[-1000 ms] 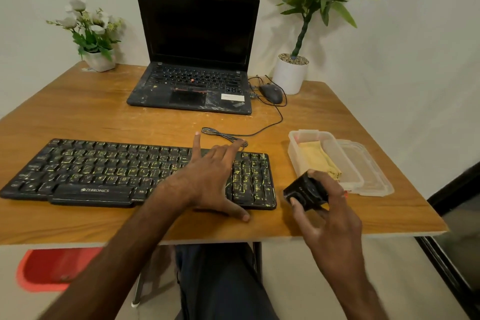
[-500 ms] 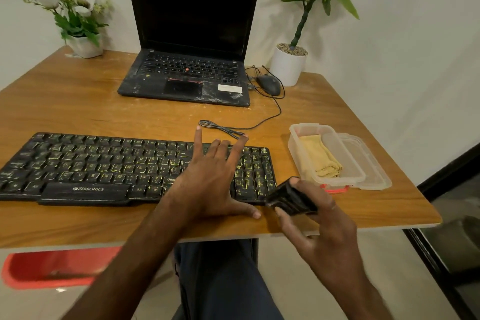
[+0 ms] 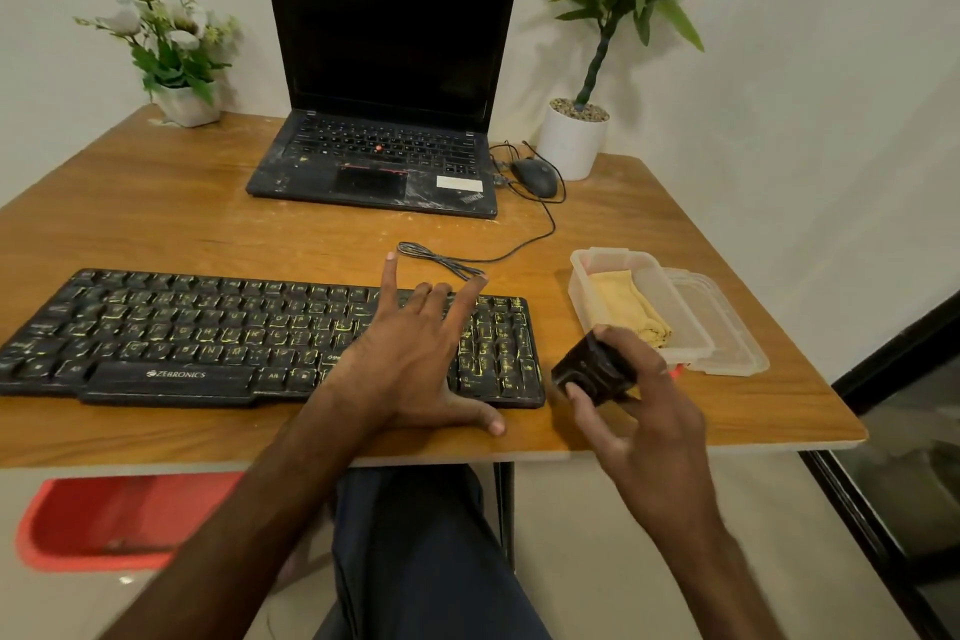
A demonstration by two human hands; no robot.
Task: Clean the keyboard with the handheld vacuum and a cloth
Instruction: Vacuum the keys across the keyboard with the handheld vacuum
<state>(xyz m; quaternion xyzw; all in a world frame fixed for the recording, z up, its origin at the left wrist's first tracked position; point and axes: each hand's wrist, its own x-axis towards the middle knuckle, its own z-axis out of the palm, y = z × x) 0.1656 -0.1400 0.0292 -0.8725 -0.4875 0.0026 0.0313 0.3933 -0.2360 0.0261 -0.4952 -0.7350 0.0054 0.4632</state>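
Black keyboard (image 3: 208,333) lies flat along the front of the wooden surface (image 3: 156,224), w/ yellowish grime between the keys. Left hand (image 3: 415,359) stays pressed on its right part, same as 0.5 sec ago: fingers (image 3: 390,270) straight & spread apart, thumb down on the surface just in front of the keyboard. Handheld vacuum (image 3: 592,372), small & black, is in the right hand (image 3: 654,416), fingers & thumb clamped round it. It's held just off the keyboard's front right corner, whereas 0.5 sec ago it overlapped that corner, & 1 sec ago it was nearer the container (image 3: 613,256). Yellow cloth (image 3: 628,307) sits folded inside that clear container, lid (image 3: 737,353) lying right beside it; no change there. Farther back: open laptop (image 3: 384,68) w/ dark screen, mouse (image 3: 535,177) next to it, a cable (image 3: 441,261) looping toward the keyboard, a white-flower pot (image 3: 184,107) at the far left corner, a green plant (image 3: 574,140) at the far right.
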